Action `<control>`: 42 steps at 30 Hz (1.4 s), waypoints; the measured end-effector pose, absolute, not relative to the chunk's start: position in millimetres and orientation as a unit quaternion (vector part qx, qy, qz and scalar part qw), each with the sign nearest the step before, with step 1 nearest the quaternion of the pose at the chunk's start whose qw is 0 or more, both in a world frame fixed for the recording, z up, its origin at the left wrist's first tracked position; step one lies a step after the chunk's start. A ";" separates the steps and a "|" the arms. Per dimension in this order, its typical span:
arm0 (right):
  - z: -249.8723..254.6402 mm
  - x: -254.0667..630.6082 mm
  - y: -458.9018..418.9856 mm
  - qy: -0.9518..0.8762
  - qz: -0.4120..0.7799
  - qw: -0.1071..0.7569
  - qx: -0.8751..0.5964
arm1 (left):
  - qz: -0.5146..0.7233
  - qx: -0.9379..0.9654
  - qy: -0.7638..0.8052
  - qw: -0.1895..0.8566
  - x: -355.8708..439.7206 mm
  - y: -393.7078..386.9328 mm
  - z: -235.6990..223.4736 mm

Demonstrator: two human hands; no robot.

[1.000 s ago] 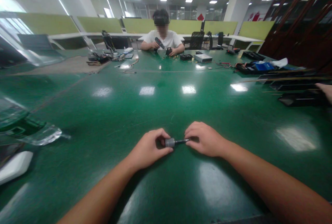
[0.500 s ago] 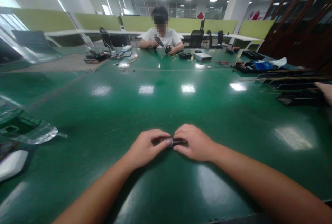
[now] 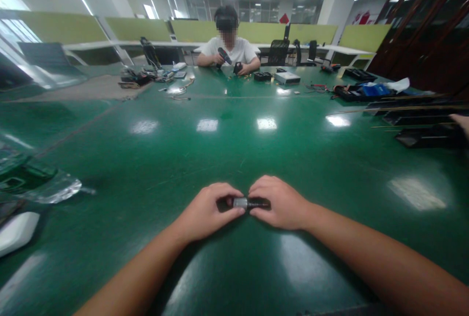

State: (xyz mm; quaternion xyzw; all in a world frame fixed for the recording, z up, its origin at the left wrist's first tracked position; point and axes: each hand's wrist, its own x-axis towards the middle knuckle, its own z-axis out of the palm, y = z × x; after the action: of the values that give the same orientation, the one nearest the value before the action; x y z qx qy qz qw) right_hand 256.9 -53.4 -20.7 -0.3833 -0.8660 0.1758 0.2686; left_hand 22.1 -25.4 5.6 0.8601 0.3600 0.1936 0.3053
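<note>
Between my hands, low over the green table or on it, a short tube (image 3: 241, 202) lies sideways, silver-grey at its left part and dark at its right. My left hand (image 3: 207, 211) curls round the silver part, thumb in front and fingers behind. Round the dark part my right hand (image 3: 280, 202) closes in the same way, thumb towards me. Both ends of the tube are partly hidden by the palms. I cannot make out exactly what kind of tube it is.
A clear plastic bottle (image 3: 40, 179) lies at the left, with a white object (image 3: 18, 233) below it. Across the table (image 3: 205, 155) a person (image 3: 229, 52) holds a power drill (image 3: 224, 55). Dark trays (image 3: 425, 111) and another person's hand (image 3: 460, 123) are at the right.
The left thumb has shifted down off the tube's top, so more of the silver part shows. My right hand has moved slightly to the right.
</note>
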 end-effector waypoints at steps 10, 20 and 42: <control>-22.5 256.1 -55.5 -0.858 0.186 0.290 -0.381 | 0.191 0.862 0.360 0.301 22.9 -25.4 2.9; -24.2 255.3 -53.8 -0.857 0.182 0.300 -0.377 | 0.193 0.855 0.374 0.303 23.3 -25.1 1.9; -25.9 257.3 -53.4 -0.857 0.181 0.296 -0.380 | 0.199 0.848 0.379 0.313 22.1 -23.7 -3.0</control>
State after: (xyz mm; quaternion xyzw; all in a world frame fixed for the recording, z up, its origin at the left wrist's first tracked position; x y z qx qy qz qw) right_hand 257.3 -53.4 -25.9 -0.3802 -0.8573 0.1808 0.2964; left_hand 22.1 -23.7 -3.0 0.8476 0.3791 0.1995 0.3131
